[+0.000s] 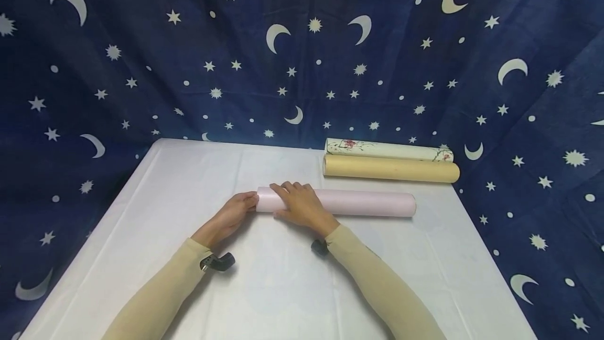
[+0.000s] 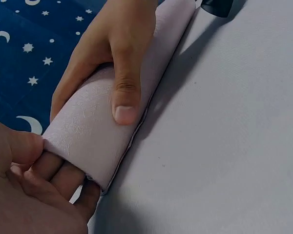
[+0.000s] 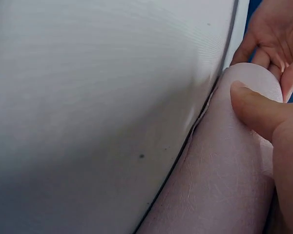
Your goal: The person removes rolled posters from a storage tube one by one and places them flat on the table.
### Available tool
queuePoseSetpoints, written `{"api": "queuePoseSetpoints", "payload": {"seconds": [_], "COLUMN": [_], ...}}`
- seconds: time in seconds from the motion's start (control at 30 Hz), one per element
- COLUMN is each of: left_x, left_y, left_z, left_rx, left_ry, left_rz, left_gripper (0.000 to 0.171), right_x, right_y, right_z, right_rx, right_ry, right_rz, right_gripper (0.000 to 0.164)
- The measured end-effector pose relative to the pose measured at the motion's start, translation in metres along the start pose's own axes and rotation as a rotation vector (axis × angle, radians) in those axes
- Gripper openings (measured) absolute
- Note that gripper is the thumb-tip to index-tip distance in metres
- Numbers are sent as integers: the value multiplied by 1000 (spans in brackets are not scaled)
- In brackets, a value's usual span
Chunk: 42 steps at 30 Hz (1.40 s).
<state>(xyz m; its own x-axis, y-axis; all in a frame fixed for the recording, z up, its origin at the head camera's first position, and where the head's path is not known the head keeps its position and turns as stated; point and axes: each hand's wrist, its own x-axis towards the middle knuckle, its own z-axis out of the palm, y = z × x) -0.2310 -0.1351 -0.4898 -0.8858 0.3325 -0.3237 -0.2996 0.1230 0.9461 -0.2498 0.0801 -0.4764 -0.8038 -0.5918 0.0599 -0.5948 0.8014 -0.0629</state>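
Observation:
A pale pink wallpaper roll [image 1: 368,203] lies sideways across the middle of the white-covered table. At its left end, my left hand [image 1: 232,214] holds the rim, with fingers tucked into the opening and the thumb at the outer edge, as the left wrist view shows. Just right of that end, my right hand [image 1: 302,204] grips the roll from above, thumb on the near side and fingers over the far side. A loose paper edge runs along the roll's underside in the right wrist view. The right hand's far fingertips are partly hidden behind the roll.
Behind, toward the back right, a yellow roll [image 1: 391,168] lies in front of a cream roll with a floral print [image 1: 387,149]. A white cloth covers the table [image 1: 273,287]. Dark blue fabric [image 1: 255,41] with moons and stars hangs behind and around it.

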Motion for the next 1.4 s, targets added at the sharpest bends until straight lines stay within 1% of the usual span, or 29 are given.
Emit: {"api": "queuePoseSetpoints", "payload": {"seconds": [0.1,0.23,0.3,0.4,0.5,0.7,0.87,1.07,1.13,1.27,1.4], "left_x": [-1,-2,-3,-6,-8,-8,-12,-16,-17,-19,-20], "left_y": [0,2,3,3,2,0,-3,-3,-3,-2,-2], "left_z": [-2,-4,-5,-8,-9,-9,-11,-14,-15,-16,-16], "left_rx": [-4,7,24,56,86,102,106,112,122,129,135], "left_ry": [3,36,76,155,203,219,253,285,293,303,315], "left_rz": [6,13,2,-17,-24,-4,-20,-32,-33,-37,-24], "left_gripper": [48,46,45,45,48,50,48,44,43,42,41], "right_x": [0,1,2,3,3,3,1,-5,-6,-7,-9], "right_y": [-1,-2,-2,-2,-1,-1,-3,-1,1,5,7], "right_z": [-1,-2,-3,-3,-1,-1,-1,-4,-5,-6,-9], "right_rx": [-1,-11,-16,-11,-21,-23,-3,-30,-44,-31,-26], "right_ry": [8,34,39,35,26,27,3,-20,-22,-30,-14], "right_rz": [-6,-12,-18,-22,-9,1,5,72,80,61,55], "right_gripper": [75,76,76,77,77,76,78,83,83,82,83]}}
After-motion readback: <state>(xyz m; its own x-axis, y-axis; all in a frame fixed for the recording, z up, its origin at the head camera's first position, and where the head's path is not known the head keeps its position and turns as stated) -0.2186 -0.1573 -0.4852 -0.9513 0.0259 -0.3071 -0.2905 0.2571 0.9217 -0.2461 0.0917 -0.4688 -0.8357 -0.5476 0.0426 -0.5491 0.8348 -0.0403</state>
